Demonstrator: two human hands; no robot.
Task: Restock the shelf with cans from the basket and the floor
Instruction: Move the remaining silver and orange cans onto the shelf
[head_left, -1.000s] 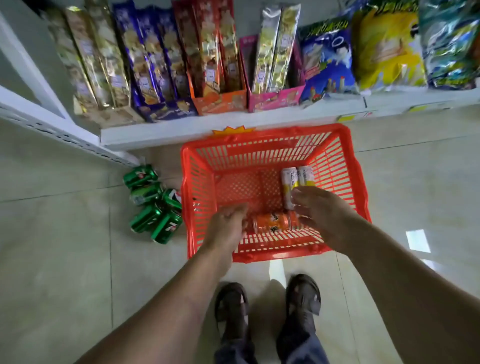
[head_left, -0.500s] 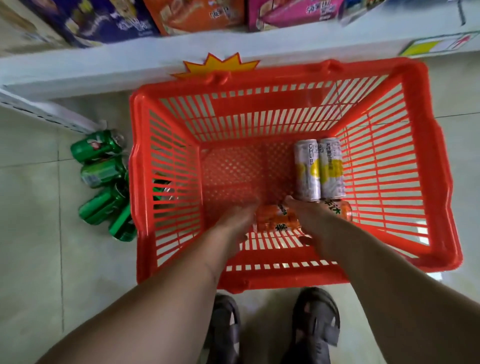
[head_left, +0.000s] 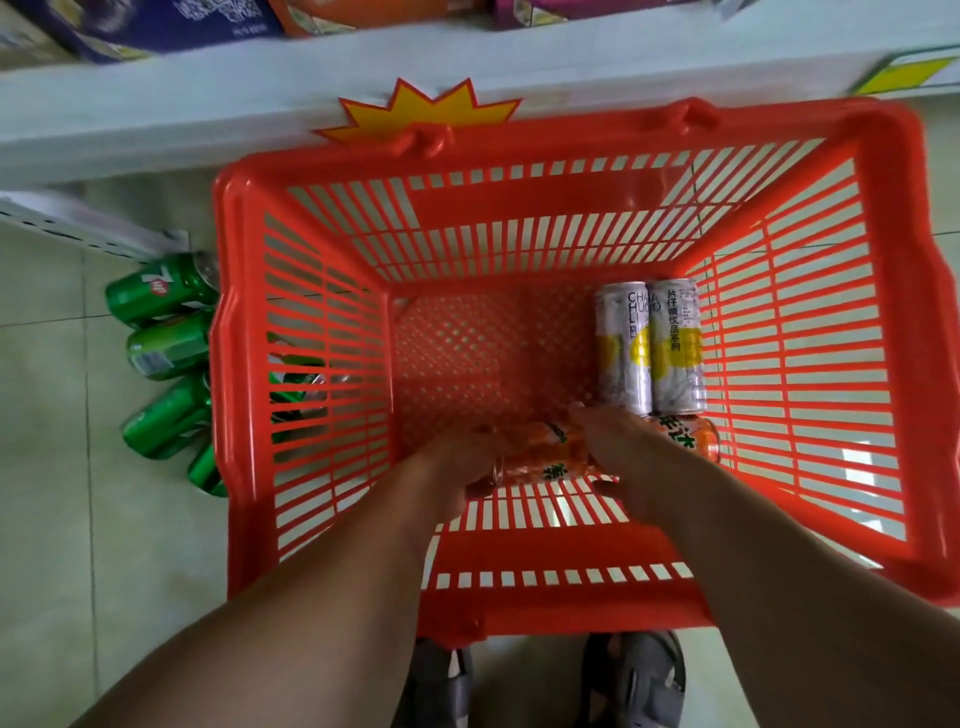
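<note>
Gripped at its end by the left hand (head_left: 457, 467), the orange can (head_left: 540, 457) lies crosswise toward the right hand (head_left: 623, 452), whose hold stays hidden.

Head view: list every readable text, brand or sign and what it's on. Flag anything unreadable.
"7up": top green can on the floor, left of the basket.
"CHA CHU LI": left silver-yellow can in the basket; partly hidden.
"片仔癀饮品系列": right silver-yellow can.
Orange cans under the hands: Chinese characters, partly covered, unreadable.
Starburst tag on the shelf edge: blank.
Shelf boxes and yellow price label: blurred.
</note>
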